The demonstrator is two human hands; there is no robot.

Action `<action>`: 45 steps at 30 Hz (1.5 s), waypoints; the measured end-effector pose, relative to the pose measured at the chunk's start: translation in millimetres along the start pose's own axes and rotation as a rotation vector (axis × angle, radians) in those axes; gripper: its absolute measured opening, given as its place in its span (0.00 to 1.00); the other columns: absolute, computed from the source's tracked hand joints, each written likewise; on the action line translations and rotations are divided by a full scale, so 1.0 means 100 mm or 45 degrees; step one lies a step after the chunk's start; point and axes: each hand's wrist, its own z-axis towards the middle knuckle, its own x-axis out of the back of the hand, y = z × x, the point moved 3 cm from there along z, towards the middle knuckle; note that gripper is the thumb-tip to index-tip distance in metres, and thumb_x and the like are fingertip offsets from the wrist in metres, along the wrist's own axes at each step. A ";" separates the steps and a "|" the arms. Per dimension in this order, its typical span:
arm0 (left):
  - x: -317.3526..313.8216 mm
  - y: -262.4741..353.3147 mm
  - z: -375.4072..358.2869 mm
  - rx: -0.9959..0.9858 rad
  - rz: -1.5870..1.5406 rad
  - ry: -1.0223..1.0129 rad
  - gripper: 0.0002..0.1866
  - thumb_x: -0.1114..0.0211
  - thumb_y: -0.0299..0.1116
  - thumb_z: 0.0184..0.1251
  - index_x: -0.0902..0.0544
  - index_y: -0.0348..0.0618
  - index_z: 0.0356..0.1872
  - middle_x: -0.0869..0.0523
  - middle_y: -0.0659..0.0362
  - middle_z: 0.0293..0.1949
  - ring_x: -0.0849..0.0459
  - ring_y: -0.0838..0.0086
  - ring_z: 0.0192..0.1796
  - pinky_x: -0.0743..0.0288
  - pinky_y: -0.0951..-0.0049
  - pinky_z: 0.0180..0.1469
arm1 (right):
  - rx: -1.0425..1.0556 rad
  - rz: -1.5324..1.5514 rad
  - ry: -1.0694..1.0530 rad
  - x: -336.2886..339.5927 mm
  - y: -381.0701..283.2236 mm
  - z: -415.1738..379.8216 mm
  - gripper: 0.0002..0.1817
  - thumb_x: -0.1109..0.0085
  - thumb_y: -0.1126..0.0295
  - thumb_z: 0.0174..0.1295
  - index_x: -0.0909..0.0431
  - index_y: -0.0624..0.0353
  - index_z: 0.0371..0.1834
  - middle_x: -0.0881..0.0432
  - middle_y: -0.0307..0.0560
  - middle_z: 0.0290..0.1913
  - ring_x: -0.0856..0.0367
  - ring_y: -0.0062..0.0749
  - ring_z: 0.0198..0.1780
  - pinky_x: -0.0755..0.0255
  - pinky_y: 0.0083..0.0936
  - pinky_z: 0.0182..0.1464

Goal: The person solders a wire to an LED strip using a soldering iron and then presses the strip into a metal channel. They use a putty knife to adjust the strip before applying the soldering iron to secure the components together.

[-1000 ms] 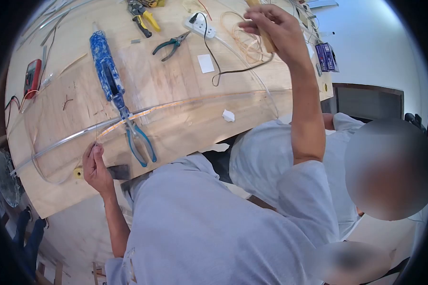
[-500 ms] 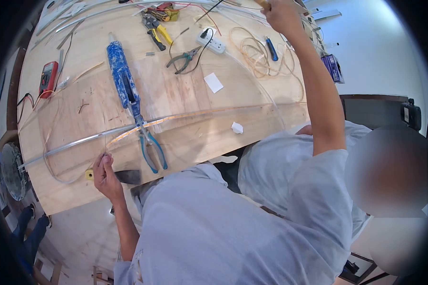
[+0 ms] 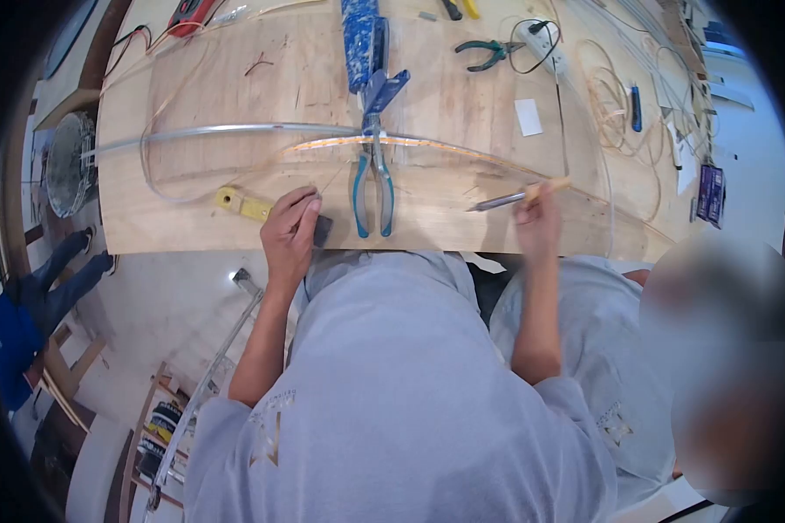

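Note:
My left hand [image 3: 292, 228] is pinched closed on a thin wire [image 3: 330, 181] near the table's front edge. Under that hand lies a scraper with a yellow handle [image 3: 242, 203], its dark blade partly covered. On the right, my right hand [image 3: 539, 218] grips a soldering iron [image 3: 500, 201] by its yellowish handle, metal tip pointing left. Between my hands, blue-handled pliers [image 3: 385, 196] lie with their jaws at a lit LED strip [image 3: 410, 141]. Beyond them is a blue-smeared caulking gun [image 3: 360, 48]. A silvery strip [image 3: 227, 130] stretches to the left.
Green-handled pliers [image 3: 488, 54], a white power strip [image 3: 545, 45] and a white card [image 3: 528, 117] lie farther back. Coiled cable [image 3: 609, 109] and a blue cutter [image 3: 636, 109] are at right. A co-worker's grey shirt [image 3: 576, 340] is close on my right.
My right hand has come down from the far right with the soldering iron, toward the front edge. The camera view has shifted. My left hand still pinches the thin wire.

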 end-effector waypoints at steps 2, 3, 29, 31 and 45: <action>-0.04 -0.01 0.04 -0.068 0.057 -0.019 0.08 0.34 0.26 0.67 0.13 0.32 0.42 0.12 0.50 0.45 0.14 0.65 0.48 0.22 0.72 0.52 | 0.009 0.014 -0.074 -0.17 0.43 -0.18 0.14 0.43 0.57 0.73 0.23 0.59 0.42 0.17 0.42 0.33 0.20 0.26 0.30 0.26 0.21 0.31; -0.05 0.00 0.05 -0.103 0.085 -0.030 0.08 0.34 0.26 0.67 0.12 0.33 0.42 0.12 0.50 0.45 0.13 0.65 0.48 0.22 0.72 0.52 | 0.029 -0.032 -0.090 -0.27 0.55 -0.20 0.15 0.43 0.57 0.73 0.23 0.59 0.42 0.17 0.43 0.32 0.20 0.26 0.30 0.26 0.21 0.31; 0.23 0.14 0.89 -0.833 0.457 -0.341 0.09 0.29 0.24 0.59 0.12 0.38 0.41 0.13 0.54 0.47 0.17 0.57 0.50 0.22 0.63 0.52 | 0.422 -0.059 0.161 -0.91 1.05 -0.01 0.22 0.52 0.47 0.75 0.26 0.58 0.41 0.22 0.43 0.22 0.24 0.25 0.19 0.32 0.19 0.20; 0.29 0.16 0.99 -0.919 0.479 -0.457 0.09 0.28 0.25 0.59 0.12 0.40 0.41 0.14 0.54 0.47 0.17 0.57 0.50 0.22 0.62 0.52 | 0.454 -0.054 0.206 -0.92 1.08 -0.03 0.22 0.51 0.47 0.75 0.26 0.57 0.39 0.23 0.42 0.20 0.26 0.24 0.18 0.34 0.18 0.18; 0.38 0.22 1.53 -1.340 0.397 -0.739 0.09 0.29 0.25 0.60 0.12 0.36 0.41 0.17 0.53 0.38 0.19 0.65 0.37 0.25 0.69 0.39 | 0.692 -0.104 0.205 -1.13 1.07 0.00 0.22 0.48 0.50 0.74 0.25 0.60 0.33 0.22 0.45 0.19 0.27 0.26 0.14 0.32 0.19 0.18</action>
